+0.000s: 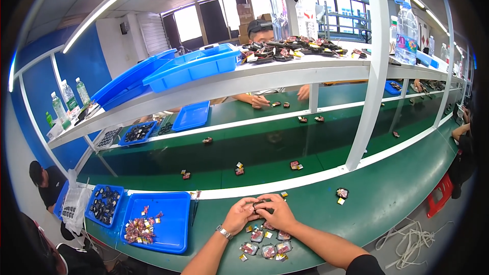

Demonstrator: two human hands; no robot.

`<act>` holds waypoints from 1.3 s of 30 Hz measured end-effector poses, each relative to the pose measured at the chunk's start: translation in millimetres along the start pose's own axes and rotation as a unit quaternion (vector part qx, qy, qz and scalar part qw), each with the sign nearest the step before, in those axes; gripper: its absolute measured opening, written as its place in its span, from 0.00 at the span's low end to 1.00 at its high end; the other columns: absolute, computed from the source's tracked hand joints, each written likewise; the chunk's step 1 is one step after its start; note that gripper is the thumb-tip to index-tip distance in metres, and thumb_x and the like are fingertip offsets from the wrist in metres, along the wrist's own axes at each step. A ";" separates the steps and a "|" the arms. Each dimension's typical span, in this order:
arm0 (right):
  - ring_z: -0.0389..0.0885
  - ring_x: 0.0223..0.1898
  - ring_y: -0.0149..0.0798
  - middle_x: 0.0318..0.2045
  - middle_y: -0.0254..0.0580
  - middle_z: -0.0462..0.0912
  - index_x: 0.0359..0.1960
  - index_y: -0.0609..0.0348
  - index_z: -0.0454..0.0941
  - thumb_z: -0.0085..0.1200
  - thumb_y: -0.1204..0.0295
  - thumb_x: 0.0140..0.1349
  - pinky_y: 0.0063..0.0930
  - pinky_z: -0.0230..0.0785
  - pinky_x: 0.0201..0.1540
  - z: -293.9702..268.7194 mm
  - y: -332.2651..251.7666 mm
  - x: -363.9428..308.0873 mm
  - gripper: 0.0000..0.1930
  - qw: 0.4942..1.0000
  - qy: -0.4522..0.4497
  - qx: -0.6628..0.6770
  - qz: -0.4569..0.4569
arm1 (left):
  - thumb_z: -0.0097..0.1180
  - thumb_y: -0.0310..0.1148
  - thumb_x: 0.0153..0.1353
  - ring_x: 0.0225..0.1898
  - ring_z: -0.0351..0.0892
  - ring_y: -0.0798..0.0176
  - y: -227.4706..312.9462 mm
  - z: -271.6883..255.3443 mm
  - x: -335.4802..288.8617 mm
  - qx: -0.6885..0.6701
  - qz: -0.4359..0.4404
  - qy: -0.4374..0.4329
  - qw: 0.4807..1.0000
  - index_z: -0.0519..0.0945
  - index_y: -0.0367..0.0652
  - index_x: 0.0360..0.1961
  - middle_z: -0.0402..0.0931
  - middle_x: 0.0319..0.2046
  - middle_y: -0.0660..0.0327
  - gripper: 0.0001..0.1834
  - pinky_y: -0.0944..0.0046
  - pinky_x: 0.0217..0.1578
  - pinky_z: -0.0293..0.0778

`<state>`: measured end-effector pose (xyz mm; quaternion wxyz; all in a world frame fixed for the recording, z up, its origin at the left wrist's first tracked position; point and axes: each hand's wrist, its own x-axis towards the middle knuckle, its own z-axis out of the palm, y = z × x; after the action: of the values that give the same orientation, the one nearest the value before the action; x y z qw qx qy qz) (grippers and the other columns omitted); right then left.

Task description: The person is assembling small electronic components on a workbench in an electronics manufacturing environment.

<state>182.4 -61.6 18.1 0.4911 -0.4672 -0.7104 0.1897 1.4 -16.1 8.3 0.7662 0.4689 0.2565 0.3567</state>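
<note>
At the near edge of the green bench, my left hand [239, 215] and my right hand [276, 214] meet, fingers curled together around a small black casing [261, 208]. Most of that casing is covered by my fingers. Just below my hands lies a group of small rounded casings [268, 250] with reddish wiring and yellow-and-white tabs. A blue tray [175, 226] to the left of my left wrist contains a heap of small red-wired parts [140, 230] with white tabs. Beyond it stands another blue tray [120, 193] filled with black casings [105, 204].
A green conveyor belt [265, 150] crosses ahead, carrying scattered wired casings [239, 168]. White posts [371, 71] hold up a shelf with blue trays [193, 66], piled black parts [290, 48] and bottles. Across the belt are another person's hands [254, 101]. Tangled white cord [412, 244] lies lower right.
</note>
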 end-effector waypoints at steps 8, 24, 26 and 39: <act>0.72 0.54 0.45 0.49 0.39 0.78 0.34 0.55 0.85 0.61 0.75 0.52 0.36 0.65 0.57 -5.2 -18.8 6.9 0.07 0.997 0.023 -0.018 -0.078 | 0.47 0.24 0.67 0.51 0.77 0.60 -5.5 3.3 -1.1 -0.009 0.063 0.012 0.998 0.68 0.39 0.51 0.73 0.52 0.52 0.12 0.59 0.51 0.77; 0.72 0.53 0.49 0.49 0.44 0.76 0.37 0.58 0.81 0.57 0.77 0.52 0.39 0.66 0.55 -5.5 -19.0 6.3 0.09 0.995 0.051 -0.050 -0.075 | 0.47 0.24 0.67 0.52 0.76 0.57 -8.0 10.2 0.5 -0.052 0.078 0.032 0.995 0.65 0.38 0.52 0.74 0.52 0.50 0.13 0.52 0.54 0.74; 0.74 0.48 0.47 0.44 0.42 0.77 0.36 0.59 0.80 0.58 0.77 0.52 0.36 0.70 0.49 -6.7 -20.3 9.2 0.08 0.991 0.065 -0.071 -0.094 | 0.47 0.24 0.67 0.52 0.76 0.57 -10.9 4.2 1.8 -0.062 0.073 0.028 0.995 0.65 0.39 0.53 0.75 0.50 0.52 0.14 0.52 0.54 0.74; 0.76 0.38 0.42 0.35 0.39 0.75 0.34 0.60 0.79 0.59 0.76 0.52 0.32 0.73 0.39 -5.6 -20.5 12.2 0.07 0.976 0.067 -0.147 -0.144 | 0.47 0.24 0.67 0.49 0.77 0.60 -7.3 8.1 2.6 -0.063 0.069 0.033 0.995 0.64 0.38 0.54 0.76 0.48 0.54 0.15 0.55 0.52 0.76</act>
<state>176.6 -62.4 41.8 0.4856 -0.4386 -0.7559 -0.0211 11.1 -20.7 5.0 0.7593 0.4239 0.2257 0.4391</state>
